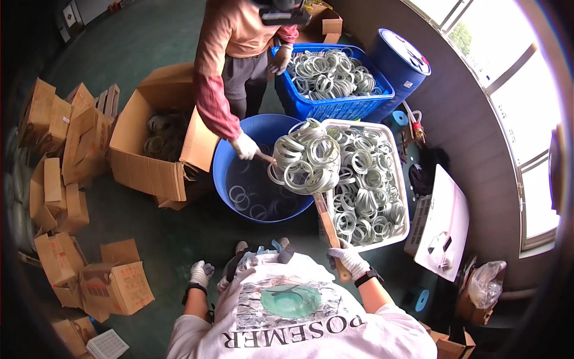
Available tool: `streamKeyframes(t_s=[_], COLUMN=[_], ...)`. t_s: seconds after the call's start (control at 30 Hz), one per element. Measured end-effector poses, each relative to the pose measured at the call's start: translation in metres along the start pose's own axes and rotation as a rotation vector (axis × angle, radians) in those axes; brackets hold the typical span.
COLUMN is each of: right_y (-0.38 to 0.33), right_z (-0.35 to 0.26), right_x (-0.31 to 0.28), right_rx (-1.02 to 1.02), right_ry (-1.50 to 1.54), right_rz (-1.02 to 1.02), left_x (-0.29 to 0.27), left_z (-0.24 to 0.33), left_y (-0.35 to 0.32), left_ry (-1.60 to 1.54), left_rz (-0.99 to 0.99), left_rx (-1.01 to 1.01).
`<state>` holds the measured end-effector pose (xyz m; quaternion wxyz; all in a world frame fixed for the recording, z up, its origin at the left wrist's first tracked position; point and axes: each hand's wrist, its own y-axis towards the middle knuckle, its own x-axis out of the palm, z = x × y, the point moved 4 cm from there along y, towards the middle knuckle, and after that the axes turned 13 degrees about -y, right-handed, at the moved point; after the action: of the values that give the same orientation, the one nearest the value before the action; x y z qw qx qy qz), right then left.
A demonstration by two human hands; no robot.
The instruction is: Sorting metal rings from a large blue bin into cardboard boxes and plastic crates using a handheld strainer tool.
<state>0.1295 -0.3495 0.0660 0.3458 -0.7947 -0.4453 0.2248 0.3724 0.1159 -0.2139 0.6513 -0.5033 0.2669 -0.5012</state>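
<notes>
At lower centre-left, the left hand [201, 273], gloved in white, is loosely curled and holds nothing, away from the body. At centre, a bundle of pale rings [306, 158] is carried on a wooden stick [327, 226] over the blue tub [236, 179] and the white crate [402, 197]. The right hand [348, 258] is closed around the stick's lower end. A co-worker's gloved hand [245, 146] grips the far end.

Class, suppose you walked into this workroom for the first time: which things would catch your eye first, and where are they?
First, the heap of pale rings lifted on a wooden stick, held in the right hand over the blue tub, where another person's gloved hand meets it. Beside it stands a white crate full of rings, a blue crate behind. The left hand hangs empty.
</notes>
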Motion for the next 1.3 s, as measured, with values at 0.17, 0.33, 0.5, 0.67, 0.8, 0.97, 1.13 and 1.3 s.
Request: streamKeyframes(t_s=[0.17,0.33,0.5,0.67,0.8,0.97,1.13,1.3], right_y=[0.001,-0.001,-0.002,0.0,0.001,-0.003,-0.001,0.004], right_z=[0.001,0.003,0.004,0.012,0.013,0.016,0.019,0.018], right_x=[0.002,0.005,0.007,0.008,0.012,0.017,0.018,0.018], right_rx=[-0.011,-0.003,-0.011,-0.01,-0.016,-0.001,0.001,-0.004], right_ry=[0.02,0.03,0.01,0.025,0.016,0.093,0.063,0.064], right_rz=[-0.009,-0.011,0.011,0.003,0.003,0.021,-0.002,0.0], left_x=[-0.025,-0.026,-0.008,-0.006,-0.019,-0.027,-0.038,-0.031], left_z=[-0.006,-0.004,0.006,0.006,0.002,-0.003,-0.006,-0.005], left_y=[0.016,0.014,-0.004,-0.001,0.011,0.011,0.016,0.009], left_ry=[0.039,-0.006,0.038,0.08,0.07,0.064,0.037,0.068], left_rz=[0.038,0.05,0.055,0.042,0.046,0.017,0.047,0.021], left_rx=[-0.042,-0.034,0.018,0.013,0.001,0.008,0.002,0.015])
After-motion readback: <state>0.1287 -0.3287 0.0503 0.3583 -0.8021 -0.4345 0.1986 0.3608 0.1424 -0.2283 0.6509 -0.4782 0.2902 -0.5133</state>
